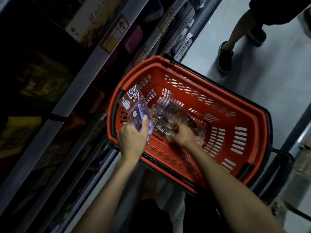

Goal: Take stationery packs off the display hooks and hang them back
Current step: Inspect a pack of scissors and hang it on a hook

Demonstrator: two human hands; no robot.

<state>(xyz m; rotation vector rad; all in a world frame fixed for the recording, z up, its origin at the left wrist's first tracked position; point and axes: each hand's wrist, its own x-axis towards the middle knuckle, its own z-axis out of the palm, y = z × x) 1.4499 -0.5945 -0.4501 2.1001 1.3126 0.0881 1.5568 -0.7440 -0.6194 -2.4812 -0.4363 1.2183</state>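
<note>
I see the left hand [133,140] over the left rim of the red basket [257,148], fingers and thumb curled round the lower end of a purple stationery pack [137,113]. The right hand [182,134] is down among the clear packs [168,111] inside the basket. Its fingers look curled but are blurred; I cannot tell whether they pinch anything.

The red basket [190,78] holds a loose heap of clear stationery packs [170,113].

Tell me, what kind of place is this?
Probably a shop aisle: a red shopping basket stands beside shelves whose edges carry price labels, and the left hand grips a carded stationery pack.
</note>
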